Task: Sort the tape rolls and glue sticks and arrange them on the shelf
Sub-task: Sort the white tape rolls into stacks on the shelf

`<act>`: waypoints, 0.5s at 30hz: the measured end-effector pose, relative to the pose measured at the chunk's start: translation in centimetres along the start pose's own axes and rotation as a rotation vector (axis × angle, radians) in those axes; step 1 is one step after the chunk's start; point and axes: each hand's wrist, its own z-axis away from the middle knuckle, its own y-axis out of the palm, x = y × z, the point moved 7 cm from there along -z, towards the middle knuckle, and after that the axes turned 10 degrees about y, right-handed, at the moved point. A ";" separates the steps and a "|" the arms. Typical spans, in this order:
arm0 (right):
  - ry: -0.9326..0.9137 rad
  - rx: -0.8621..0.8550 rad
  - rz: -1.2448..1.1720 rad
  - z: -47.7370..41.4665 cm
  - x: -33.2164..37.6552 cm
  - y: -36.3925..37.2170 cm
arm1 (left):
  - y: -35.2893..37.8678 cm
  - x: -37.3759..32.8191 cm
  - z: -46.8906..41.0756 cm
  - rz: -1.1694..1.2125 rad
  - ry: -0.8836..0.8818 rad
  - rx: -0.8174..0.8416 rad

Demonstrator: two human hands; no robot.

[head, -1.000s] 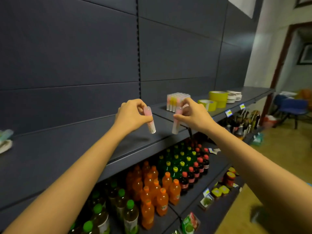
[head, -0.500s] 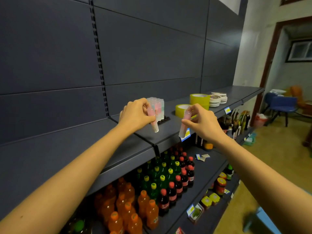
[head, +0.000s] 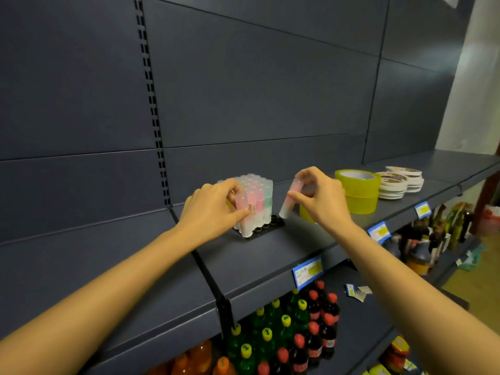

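Observation:
A block of translucent glue sticks (head: pixel 257 196) stands upright in a black holder tray (head: pixel 270 229) on the dark grey shelf (head: pixel 270 255). My left hand (head: pixel 211 209) pinches a pink glue stick (head: pixel 243 215) at the block's front left corner, its base down in the tray. My right hand (head: pixel 322 198) holds a second pink glue stick (head: pixel 290 198), tilted, its lower end touching the tray's right end. To the right stand stacked yellow tape rolls (head: pixel 358 192) and piles of white tape rolls (head: pixel 400 182).
A lower shelf holds green, dark red-capped and orange bottles (head: pixel 297 328). Blue price tags (head: pixel 308 272) hang on the shelf's front edge. The shelf's back panel (head: pixel 257 90) is dark and bare. Jars and bottles (head: pixel 433 239) fill the lower shelves at right.
Both hands moved forward to the glue stick block. The left stick now stands in the tray at the block's corner, and the right stick's end has come down onto the tray.

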 end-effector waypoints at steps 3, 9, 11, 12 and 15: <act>-0.035 0.049 -0.006 -1.6 -0.7 2.0 | 0.1 0.4 -0.3 -0.036 -0.029 -0.018; -0.136 0.188 0.006 -3.7 -1.3 4.7 | 0.4 1.0 -0.1 -0.084 -0.135 -0.080; -0.202 0.255 0.071 -4.4 -1.1 5.4 | 0.7 0.8 -0.2 -0.097 -0.159 -0.104; -0.242 0.280 0.113 -4.7 -0.9 5.5 | 0.9 0.7 -0.2 -0.106 -0.174 -0.115; -0.330 0.326 0.195 -5.7 -0.8 5.2 | 1.7 0.1 -0.2 -0.128 -0.218 -0.137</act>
